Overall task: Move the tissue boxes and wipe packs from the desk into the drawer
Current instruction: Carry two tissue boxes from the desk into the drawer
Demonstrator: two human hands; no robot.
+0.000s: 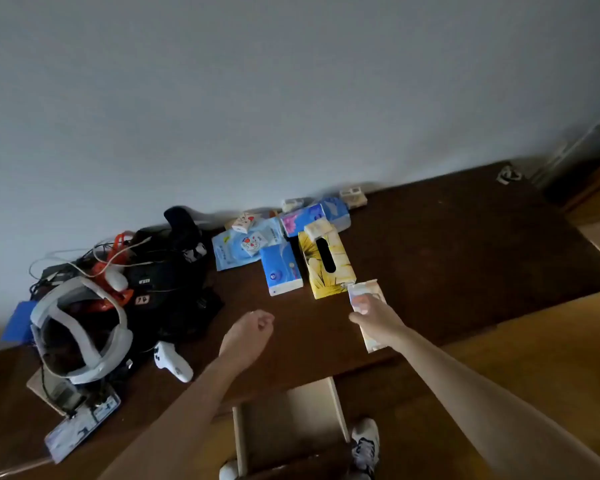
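A cluster of tissue items lies on the dark desk [447,244] near the wall. In it are a yellow flowered tissue box [329,271], a blue tissue pack [280,273], a light-blue wipe pack [238,247], and a purple-and-blue pack [312,216]. My right hand [373,315] grips a pale wipe pack [368,292] just in front of the yellow box. My left hand [253,332] hovers over the desk with fingers curled, holding nothing. An open drawer [340,403] shows below the desk's front edge.
A white headset [84,330], a black bag [174,271], cables and a white controller [172,362] crowd the desk's left side. Small cartons [353,196] sit against the wall. My shoes [365,445] stand beside the drawer on the wooden floor.
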